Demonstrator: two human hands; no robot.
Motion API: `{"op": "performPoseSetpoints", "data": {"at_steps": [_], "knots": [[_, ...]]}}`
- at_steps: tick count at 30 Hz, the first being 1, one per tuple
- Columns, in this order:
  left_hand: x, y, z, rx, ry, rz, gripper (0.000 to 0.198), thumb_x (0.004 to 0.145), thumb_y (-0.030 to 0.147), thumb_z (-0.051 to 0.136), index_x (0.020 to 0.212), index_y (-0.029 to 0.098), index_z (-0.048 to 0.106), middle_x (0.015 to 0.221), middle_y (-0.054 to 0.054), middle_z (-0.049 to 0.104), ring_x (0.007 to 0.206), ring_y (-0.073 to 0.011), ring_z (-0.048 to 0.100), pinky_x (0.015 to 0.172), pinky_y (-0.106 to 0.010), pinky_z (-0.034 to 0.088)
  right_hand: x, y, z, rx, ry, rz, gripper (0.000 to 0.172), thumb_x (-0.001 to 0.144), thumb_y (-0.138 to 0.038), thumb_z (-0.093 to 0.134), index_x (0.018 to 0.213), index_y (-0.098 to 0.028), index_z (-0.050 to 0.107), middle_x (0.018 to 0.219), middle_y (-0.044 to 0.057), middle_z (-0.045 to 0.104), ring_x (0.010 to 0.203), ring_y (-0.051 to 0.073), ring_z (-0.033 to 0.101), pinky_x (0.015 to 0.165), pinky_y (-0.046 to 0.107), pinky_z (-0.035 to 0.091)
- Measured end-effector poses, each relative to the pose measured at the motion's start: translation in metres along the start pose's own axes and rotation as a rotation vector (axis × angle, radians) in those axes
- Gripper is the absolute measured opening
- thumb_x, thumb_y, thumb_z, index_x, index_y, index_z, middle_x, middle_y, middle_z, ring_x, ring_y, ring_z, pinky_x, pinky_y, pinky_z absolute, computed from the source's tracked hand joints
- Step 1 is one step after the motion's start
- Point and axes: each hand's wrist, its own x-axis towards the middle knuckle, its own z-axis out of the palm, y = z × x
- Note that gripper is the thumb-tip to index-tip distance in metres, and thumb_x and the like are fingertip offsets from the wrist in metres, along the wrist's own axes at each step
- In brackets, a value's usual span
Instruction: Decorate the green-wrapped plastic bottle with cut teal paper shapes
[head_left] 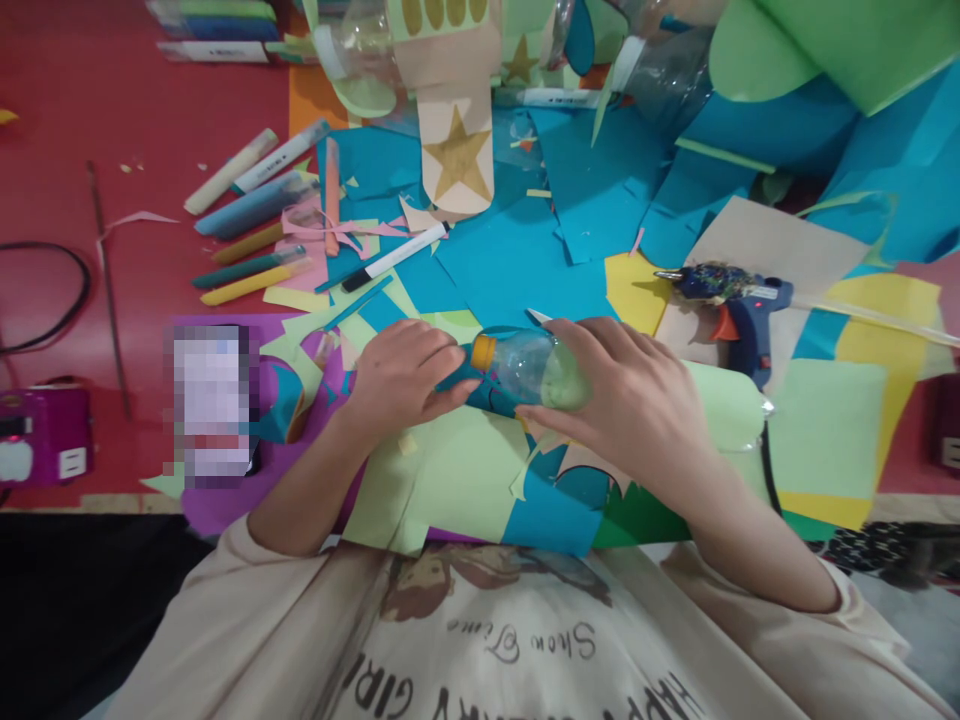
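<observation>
A clear plastic bottle with an orange cap lies sideways in front of me, its neck pointing left. Light green paper covers its body. My right hand is wrapped around the bottle just behind the shoulder, thumb on the near side. Beside the cap is my left hand, fingers bent and thumb apart, with blue paper showing in the gap. Whether its fingertips touch the cap is hard to see. A pointed white tip shows behind the right fingers.
A blue glue gun rests on paper at the right. Markers and paper scraps lie at the left, near a phone. Blue sheets spread across the red table. More bottles stand at the back.
</observation>
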Motion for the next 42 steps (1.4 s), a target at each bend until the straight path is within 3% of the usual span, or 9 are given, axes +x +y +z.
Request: {"op": "performPoseSetpoints", "data": {"at_steps": [3, 10, 15, 23, 26, 30, 34, 38, 42], "knots": [[-0.002, -0.003, 0.003, 0.025, -0.036, -0.016, 0.028, 0.093, 0.049, 0.049, 0.087, 0.022, 0.056, 0.076, -0.005, 0.066, 0.07, -0.0208, 0.061, 0.064, -0.034, 0.046, -0.001, 0.003, -0.001, 0.033, 0.007, 0.007, 0.063, 0.081, -0.059, 0.065, 0.123, -0.013, 0.058, 0.1, 0.017, 0.07, 0.081, 0.028, 0.066, 0.066, 0.037, 0.049], [-0.002, -0.003, 0.006, -0.006, -0.024, 0.01, 0.019, 0.096, 0.029, 0.05, 0.079, 0.022, 0.058, 0.072, -0.001, 0.068, 0.067, -0.0168, 0.063, 0.064, -0.032, 0.048, -0.001, 0.004, -0.002, 0.053, 0.002, 0.018, 0.063, 0.08, -0.058, 0.066, 0.124, -0.013, 0.058, 0.102, 0.016, 0.07, 0.083, 0.028, 0.066, 0.068, 0.037, 0.05], [-0.005, 0.0, 0.011, -0.096, 0.003, -0.061, 0.024, 0.094, 0.029, 0.052, 0.071, 0.024, 0.056, 0.064, 0.001, 0.065, 0.06, -0.0163, 0.06, 0.06, -0.032, 0.046, -0.002, 0.004, -0.002, 0.053, 0.013, 0.012, 0.062, 0.08, -0.056, 0.067, 0.123, -0.012, 0.058, 0.102, 0.016, 0.07, 0.082, 0.027, 0.066, 0.067, 0.037, 0.05], [-0.004, 0.0, 0.006, -0.266, -0.1, -0.195, 0.028, 0.092, 0.034, 0.05, 0.066, 0.025, 0.054, 0.061, 0.0, 0.063, 0.059, -0.0173, 0.059, 0.06, -0.035, 0.046, -0.004, 0.003, -0.004, 0.063, 0.034, 0.007, 0.06, 0.083, -0.058, 0.063, 0.121, -0.012, 0.059, 0.1, 0.016, 0.07, 0.082, 0.028, 0.066, 0.067, 0.037, 0.05], [-0.001, 0.0, 0.0, -0.51, -0.07, -0.293, 0.025, 0.091, 0.039, 0.053, 0.073, 0.023, 0.059, 0.066, -0.002, 0.066, 0.062, -0.0168, 0.061, 0.06, -0.034, 0.048, -0.006, 0.003, -0.005, 0.072, 0.041, -0.017, 0.057, 0.085, -0.059, 0.06, 0.118, -0.013, 0.061, 0.1, 0.016, 0.071, 0.082, 0.028, 0.067, 0.068, 0.037, 0.051], [0.0, 0.005, 0.003, -1.048, 0.107, -0.666, 0.029, 0.081, 0.05, 0.069, 0.086, 0.021, 0.067, 0.08, -0.003, 0.07, 0.073, -0.0158, 0.066, 0.067, -0.029, 0.053, -0.01, 0.003, -0.009, 0.114, 0.048, -0.037, 0.056, 0.088, -0.059, 0.055, 0.119, -0.012, 0.06, 0.103, 0.017, 0.07, 0.087, 0.028, 0.068, 0.07, 0.038, 0.052], [0.001, 0.018, 0.015, -1.537, 0.065, -0.906, 0.045, 0.073, 0.059, 0.074, 0.1, 0.023, 0.075, 0.102, -0.006, 0.073, 0.096, -0.0215, 0.068, 0.082, -0.031, 0.053, -0.015, 0.001, -0.013, 0.138, 0.038, -0.055, 0.057, 0.089, -0.058, 0.054, 0.122, -0.013, 0.058, 0.105, 0.017, 0.07, 0.09, 0.029, 0.068, 0.07, 0.038, 0.053], [0.002, 0.029, 0.022, -1.755, 0.1, -1.058, 0.034, 0.063, 0.052, 0.084, 0.082, 0.024, 0.079, 0.095, -0.002, 0.073, 0.087, -0.0155, 0.067, 0.074, -0.024, 0.051, -0.016, -0.003, -0.016, 0.136, 0.047, -0.051, 0.053, 0.091, -0.056, 0.052, 0.122, -0.014, 0.057, 0.106, 0.017, 0.07, 0.091, 0.03, 0.069, 0.07, 0.04, 0.055], [0.003, 0.033, 0.023, -1.833, 0.136, -1.162, 0.033, 0.056, 0.049, 0.089, 0.074, 0.024, 0.079, 0.093, -0.001, 0.073, 0.084, -0.0127, 0.066, 0.071, -0.02, 0.051, -0.013, -0.005, -0.018, 0.107, 0.05, -0.072, 0.051, 0.094, -0.055, 0.047, 0.119, -0.013, 0.057, 0.104, 0.018, 0.071, 0.09, 0.03, 0.07, 0.068, 0.039, 0.056]]}}
